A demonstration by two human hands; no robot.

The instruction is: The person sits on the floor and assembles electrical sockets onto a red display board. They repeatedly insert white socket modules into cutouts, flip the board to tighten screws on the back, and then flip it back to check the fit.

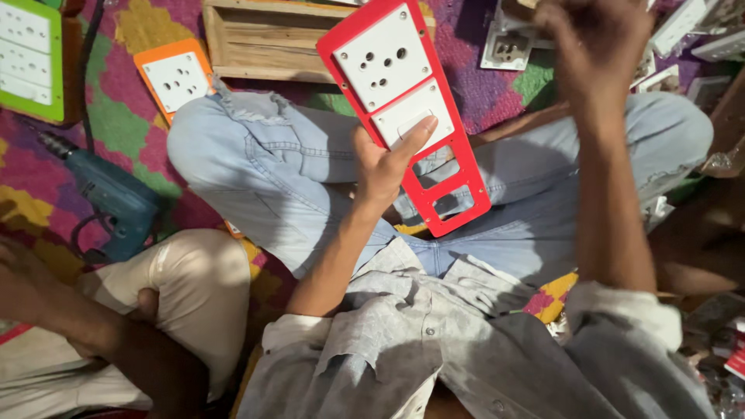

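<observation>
The person sits cross-legged and grips a long red switch-board frame [403, 109] in the left hand [380, 167], thumb pressed on the lower white module, holding it tilted above the lap. Two white modules sit in its upper openings, while the lower two remain vacant, so fitting appears half done. The right hand [594, 46] is raised and blurred, fingers curled; whether it holds anything cannot be told, and filling the next opening would call for another module.

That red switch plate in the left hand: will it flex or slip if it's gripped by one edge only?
The red switch plate looks like rigid moulded plastic, so probably stiff. Its lower end has open cutouts, so it may flex a little there. The left hand supports it near the middle, thumb on the face; the surface looks smooth, so an edge-only grip might slip.
</observation>
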